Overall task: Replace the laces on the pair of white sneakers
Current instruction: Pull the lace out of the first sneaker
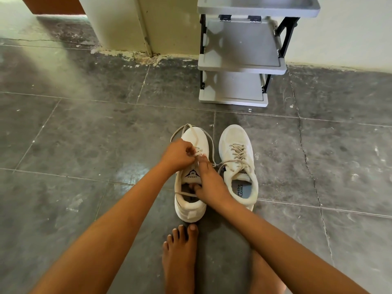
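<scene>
Shelf rack (239, 68): upper right of frame | Laced sneaker (235, 136): centre frame, right of pair | Second sneaker (191, 211): touching it, left | Your right hand (209, 181): grasps second sneaker's tongue | Your left hand (177, 154): pinches its loose lace (185, 194)

Two white sneakers (214, 166) side by side, left one's lace (192, 129) loosened

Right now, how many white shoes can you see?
2. One sneaker is under both hands: the left hand pinches its lace, the right hand holds it. The other sneaker stands just right of it, laced up. None seem hidden.
</scene>
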`<state>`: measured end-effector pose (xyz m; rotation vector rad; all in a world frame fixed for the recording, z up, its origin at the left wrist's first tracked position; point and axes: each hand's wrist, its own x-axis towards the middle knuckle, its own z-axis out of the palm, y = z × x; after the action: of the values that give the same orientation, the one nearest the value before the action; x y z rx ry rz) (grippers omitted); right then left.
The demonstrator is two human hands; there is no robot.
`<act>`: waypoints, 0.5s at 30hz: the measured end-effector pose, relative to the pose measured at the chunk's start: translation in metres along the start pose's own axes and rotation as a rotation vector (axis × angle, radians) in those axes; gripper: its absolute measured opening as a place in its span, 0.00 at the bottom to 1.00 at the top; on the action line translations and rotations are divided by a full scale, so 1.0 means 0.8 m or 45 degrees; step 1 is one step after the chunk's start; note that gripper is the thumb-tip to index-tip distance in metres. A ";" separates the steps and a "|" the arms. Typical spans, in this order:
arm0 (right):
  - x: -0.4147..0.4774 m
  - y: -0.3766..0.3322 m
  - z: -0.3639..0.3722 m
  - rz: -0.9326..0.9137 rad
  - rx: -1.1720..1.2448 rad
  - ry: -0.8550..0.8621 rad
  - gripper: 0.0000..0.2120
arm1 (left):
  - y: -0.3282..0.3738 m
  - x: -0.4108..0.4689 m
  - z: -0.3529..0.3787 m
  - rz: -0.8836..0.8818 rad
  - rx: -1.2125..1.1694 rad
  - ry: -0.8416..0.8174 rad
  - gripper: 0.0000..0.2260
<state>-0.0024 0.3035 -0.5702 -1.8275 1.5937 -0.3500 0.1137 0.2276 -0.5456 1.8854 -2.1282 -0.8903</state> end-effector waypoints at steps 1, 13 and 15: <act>-0.001 0.001 0.001 -0.015 0.003 0.023 0.37 | -0.004 -0.001 -0.001 0.050 0.229 0.018 0.08; -0.005 0.013 0.015 -0.017 -0.072 0.055 0.32 | 0.024 -0.013 0.000 -0.130 -0.725 -0.024 0.04; -0.004 0.012 0.015 -0.017 -0.079 0.049 0.32 | 0.025 -0.019 0.003 -0.150 -0.884 -0.033 0.03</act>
<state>-0.0033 0.3101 -0.5844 -1.8896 1.6359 -0.3475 0.0989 0.2431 -0.5331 1.6264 -1.4369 -1.4437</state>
